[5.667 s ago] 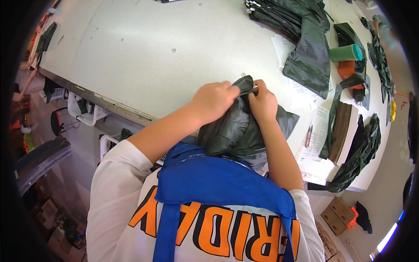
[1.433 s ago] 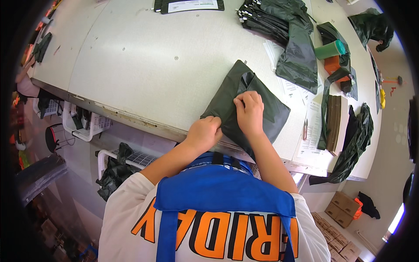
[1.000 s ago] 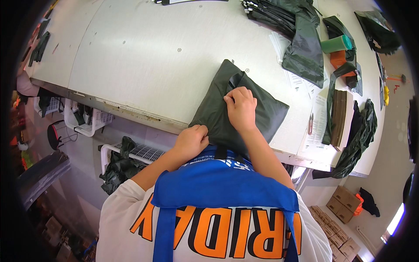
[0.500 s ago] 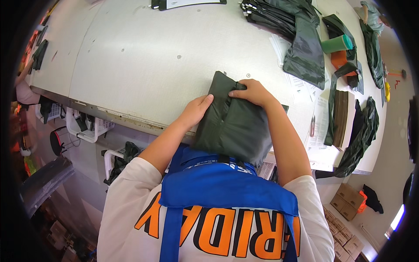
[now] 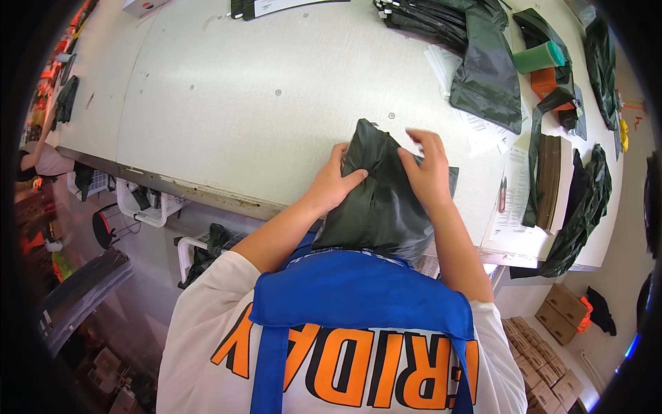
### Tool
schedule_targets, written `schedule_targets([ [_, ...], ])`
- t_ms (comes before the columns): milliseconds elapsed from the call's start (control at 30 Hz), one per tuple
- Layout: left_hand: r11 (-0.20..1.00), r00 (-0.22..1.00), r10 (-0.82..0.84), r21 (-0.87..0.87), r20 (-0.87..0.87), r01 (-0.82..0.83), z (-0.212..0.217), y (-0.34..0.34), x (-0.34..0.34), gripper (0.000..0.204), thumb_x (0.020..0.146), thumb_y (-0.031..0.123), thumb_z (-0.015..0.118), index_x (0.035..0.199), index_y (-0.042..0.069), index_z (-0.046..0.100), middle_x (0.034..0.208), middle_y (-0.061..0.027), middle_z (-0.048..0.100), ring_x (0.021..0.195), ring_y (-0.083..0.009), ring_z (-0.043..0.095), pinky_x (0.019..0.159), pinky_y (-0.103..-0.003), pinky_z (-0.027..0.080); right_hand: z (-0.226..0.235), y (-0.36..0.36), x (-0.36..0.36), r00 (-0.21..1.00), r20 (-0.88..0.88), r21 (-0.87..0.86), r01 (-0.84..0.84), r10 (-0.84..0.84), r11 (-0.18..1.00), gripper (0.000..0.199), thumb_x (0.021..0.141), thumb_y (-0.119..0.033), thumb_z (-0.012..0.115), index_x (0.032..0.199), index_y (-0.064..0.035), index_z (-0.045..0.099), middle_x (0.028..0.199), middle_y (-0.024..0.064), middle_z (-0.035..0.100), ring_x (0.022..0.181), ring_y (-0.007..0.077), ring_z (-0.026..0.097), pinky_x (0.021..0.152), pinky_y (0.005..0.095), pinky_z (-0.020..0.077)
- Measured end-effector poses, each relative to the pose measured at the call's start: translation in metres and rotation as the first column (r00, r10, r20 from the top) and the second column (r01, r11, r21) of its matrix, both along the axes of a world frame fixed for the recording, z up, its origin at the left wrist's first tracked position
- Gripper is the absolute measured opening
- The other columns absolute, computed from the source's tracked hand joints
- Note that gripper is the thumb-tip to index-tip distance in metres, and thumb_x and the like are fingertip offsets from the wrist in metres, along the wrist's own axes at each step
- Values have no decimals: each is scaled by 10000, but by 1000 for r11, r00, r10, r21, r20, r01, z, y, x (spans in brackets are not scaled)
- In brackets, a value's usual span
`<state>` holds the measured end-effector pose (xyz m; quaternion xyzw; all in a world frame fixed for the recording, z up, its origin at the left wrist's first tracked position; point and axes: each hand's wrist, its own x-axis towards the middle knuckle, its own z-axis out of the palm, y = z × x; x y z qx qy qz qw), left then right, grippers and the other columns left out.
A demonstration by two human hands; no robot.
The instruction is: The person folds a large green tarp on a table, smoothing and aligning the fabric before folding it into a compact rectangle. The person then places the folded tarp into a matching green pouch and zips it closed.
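A dark green, shiny fabric piece [image 5: 378,200], doubled over and creased down its middle, stands at the table's near edge against my blue apron [image 5: 362,290]. My left hand [image 5: 336,181] is closed on its left upper edge, thumb on the near face and fingers behind. Beside the upper right edge is my right hand [image 5: 429,169], with fingers apart. Its thumb lies against or very close to the fabric; I cannot tell if it touches. Another dark green edge [image 5: 453,181] shows behind the right hand.
A stack of dark green pieces [image 5: 420,27] lies at the far right over paper sheets [image 5: 476,131]. Nearby are a green cylinder [image 5: 539,58], brown cardboard [image 5: 549,183] and crumpled green fabric [image 5: 583,214]. White baskets [image 5: 155,210] stand below the left edge. Another person [image 5: 41,159] is at far left.
My right hand has come off the fabric's top edge and its fingers have spread. My left hand has shifted right and up along the piece, whose top is now bunched and narrower.
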<state>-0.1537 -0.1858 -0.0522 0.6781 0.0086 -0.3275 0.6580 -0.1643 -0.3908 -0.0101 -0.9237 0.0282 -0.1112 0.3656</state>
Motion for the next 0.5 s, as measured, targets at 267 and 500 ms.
schedule_targets([
  [267, 988, 972, 17, -148, -233, -53, 23, -4, 3, 765, 823, 230, 725, 1395, 23, 260, 1309, -177, 469, 1193, -257, 486, 994, -374, 406, 16, 23, -63, 918, -275, 402, -161, 286, 902, 246, 741, -83, 755, 940, 7, 643, 850, 104, 633, 737, 249, 614, 673, 348, 506],
  [500, 989, 990, -134, -68, -51, 131, 41, 11, -21, 1200, 629, -10, 800, 1515, 88, -4, 1465, -167, 300, 1349, -283, 325, 1074, -387, 334, 19, 32, -68, 932, 51, 4, -360, 359, 933, 113, 770, -7, 640, 863, -12, 576, 858, 96, 605, 782, 285, 592, 690, 362, 474],
])
